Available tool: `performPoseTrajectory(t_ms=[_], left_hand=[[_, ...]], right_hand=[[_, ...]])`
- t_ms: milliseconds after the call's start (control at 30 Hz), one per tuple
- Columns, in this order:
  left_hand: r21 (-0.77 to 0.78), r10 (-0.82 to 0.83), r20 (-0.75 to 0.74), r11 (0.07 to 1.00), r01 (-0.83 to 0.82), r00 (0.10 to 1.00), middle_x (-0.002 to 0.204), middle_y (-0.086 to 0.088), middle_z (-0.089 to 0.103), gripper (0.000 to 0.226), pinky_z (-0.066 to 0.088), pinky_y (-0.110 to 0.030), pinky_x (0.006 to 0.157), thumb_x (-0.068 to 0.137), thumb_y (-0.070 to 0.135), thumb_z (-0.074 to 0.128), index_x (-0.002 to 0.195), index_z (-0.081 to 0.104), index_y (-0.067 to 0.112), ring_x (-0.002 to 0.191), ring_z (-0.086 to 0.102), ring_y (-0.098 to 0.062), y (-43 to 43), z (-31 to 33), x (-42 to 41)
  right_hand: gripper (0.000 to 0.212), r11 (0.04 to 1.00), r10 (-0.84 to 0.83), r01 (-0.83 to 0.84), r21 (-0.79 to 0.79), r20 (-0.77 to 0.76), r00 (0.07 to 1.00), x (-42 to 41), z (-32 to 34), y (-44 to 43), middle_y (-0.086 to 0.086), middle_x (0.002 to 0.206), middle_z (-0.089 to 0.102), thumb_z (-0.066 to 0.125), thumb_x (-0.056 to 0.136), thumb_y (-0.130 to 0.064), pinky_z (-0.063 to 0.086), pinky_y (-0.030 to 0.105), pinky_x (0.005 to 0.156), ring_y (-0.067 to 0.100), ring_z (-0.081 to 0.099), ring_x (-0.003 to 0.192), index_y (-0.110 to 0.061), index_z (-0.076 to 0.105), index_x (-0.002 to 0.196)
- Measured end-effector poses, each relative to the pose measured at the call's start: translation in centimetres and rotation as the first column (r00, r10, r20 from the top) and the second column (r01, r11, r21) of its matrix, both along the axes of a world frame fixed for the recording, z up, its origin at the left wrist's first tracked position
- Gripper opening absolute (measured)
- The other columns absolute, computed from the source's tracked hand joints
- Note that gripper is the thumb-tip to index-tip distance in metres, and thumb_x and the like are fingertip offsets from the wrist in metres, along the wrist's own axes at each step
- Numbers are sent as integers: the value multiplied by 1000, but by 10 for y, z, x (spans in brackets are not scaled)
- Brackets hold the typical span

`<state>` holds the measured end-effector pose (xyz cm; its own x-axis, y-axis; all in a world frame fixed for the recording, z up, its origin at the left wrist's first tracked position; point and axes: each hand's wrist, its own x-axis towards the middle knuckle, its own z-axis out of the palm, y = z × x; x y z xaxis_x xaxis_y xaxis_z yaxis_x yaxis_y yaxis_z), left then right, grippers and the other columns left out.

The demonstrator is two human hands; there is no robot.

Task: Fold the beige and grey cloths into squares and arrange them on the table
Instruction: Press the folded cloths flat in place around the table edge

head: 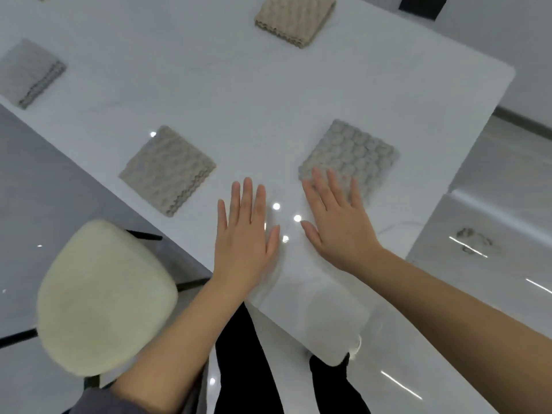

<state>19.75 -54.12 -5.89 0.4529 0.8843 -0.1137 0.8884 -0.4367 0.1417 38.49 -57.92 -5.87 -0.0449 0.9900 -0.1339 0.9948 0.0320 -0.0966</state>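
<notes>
Four folded squares lie spread over the white table (254,100), well apart from one another. The near grey cloth (358,150), with a bubbled weave, sits at the near right, close to the table's right edge. The near beige cloth (167,170) lies to its left, close to the table's near edge, its layered edge turned to the near right. The far beige cloth (295,19) rests at the far side, and the far grey cloth (28,73) lies at the far left, blurred.

Both hands are spread wide and flat, fingers straight, holding nothing. The left hand (243,234) is palm-down over bare table between the two near cloths, touching neither. The right hand (337,225) is just beside it, palm-down, its fingertips (330,177) lying over the near corner of the near grey cloth; whether they press on it I cannot tell.

A chair with a cream cushioned seat (104,297) stands at the near left, beside the table. A black object (422,6) shows at the far right, partly cut off. The person's dark trousers (245,369) show below the table's near corner, above a glossy floor (478,324).
</notes>
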Motion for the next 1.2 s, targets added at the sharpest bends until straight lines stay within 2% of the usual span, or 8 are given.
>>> performPoseTrajectory(t_ms=[200, 333, 433, 600, 767, 900, 1000, 1200], left_hand=[[-95, 124, 51, 988, -119, 991, 163, -10, -6, 69, -1, -47, 121, 97, 46, 19, 155, 4, 12, 149, -14, -23, -77, 4, 92], [-138, 239, 104, 965, -224, 966, 163, -8, -10, 70, -4, -45, 121, 95, 47, 14, 155, 1, 13, 148, -17, -22, -93, 2, 119], [-155, 327, 136, 939, -306, 935, 162, -7, -13, 67, -8, -43, 121, 99, 42, 22, 155, -2, 14, 148, -19, -21, -90, -8, 139], [-194, 493, 228, 868, -457, 840, 163, -5, -11, 65, -7, -43, 121, 102, 35, 29, 155, -1, 14, 148, -18, -21, -69, -17, 172], [-231, 630, 319, 776, -587, 708, 163, -2, -12, 67, -7, -40, 121, 100, 37, 29, 155, -4, 17, 149, -13, -21, -40, -30, 195], [-245, 681, 336, 731, -637, 651, 163, -1, -9, 67, -8, -41, 121, 98, 38, 27, 156, 0, 19, 150, -6, -20, -22, -35, 209], [-225, 687, 313, 725, -651, 656, 164, -5, -6, 65, -6, -46, 121, 98, 37, 27, 156, 4, 19, 150, -4, -21, -15, -40, 220], [-177, 684, 304, 725, -666, 663, 163, -8, -5, 64, -3, -51, 120, 97, 36, 28, 155, 10, 15, 150, -5, -14, -28, -50, 252]], right_hand=[[69, 996, 86, -85, -35, 6, 996, 80, 4, -36, 16, 161, 15, 20, 94, -46, 18, 63, 114, 35, 14, 148, -9, 25, 151], [68, 989, 143, -143, -38, -2, 990, 110, -2, -33, 17, 161, 15, 19, 94, -45, 14, 62, 114, 36, 14, 148, -9, 25, 152], [68, 984, 174, -175, -42, -29, 984, 128, -7, -23, 16, 162, 10, 17, 95, -45, 11, 61, 114, 36, 10, 149, -10, 20, 153], [65, 963, 262, -265, -55, -60, 963, 157, -15, 8, 15, 162, 9, 24, 97, -42, 12, 63, 115, 38, 9, 148, -12, 17, 154], [64, 929, 343, -356, -99, -133, 930, 187, -20, 62, 10, 163, -7, 27, 101, -43, 2, 58, 117, 36, -4, 149, -19, 2, 156], [65, 884, 407, -442, -152, -213, 888, 195, -26, 96, 5, 163, -14, 25, 101, -46, -2, 58, 118, 33, -7, 149, -23, -1, 156], [64, 862, 424, -481, -159, -292, 857, 189, -31, 110, 3, 163, -14, 28, 101, -45, -6, 57, 118, 30, -8, 150, -24, 2, 156], [63, 837, 489, -534, -122, -273, 829, 204, -43, 101, 6, 163, -11, 19, 98, -44, -2, 56, 118, 26, -5, 150, -21, 8, 156]])
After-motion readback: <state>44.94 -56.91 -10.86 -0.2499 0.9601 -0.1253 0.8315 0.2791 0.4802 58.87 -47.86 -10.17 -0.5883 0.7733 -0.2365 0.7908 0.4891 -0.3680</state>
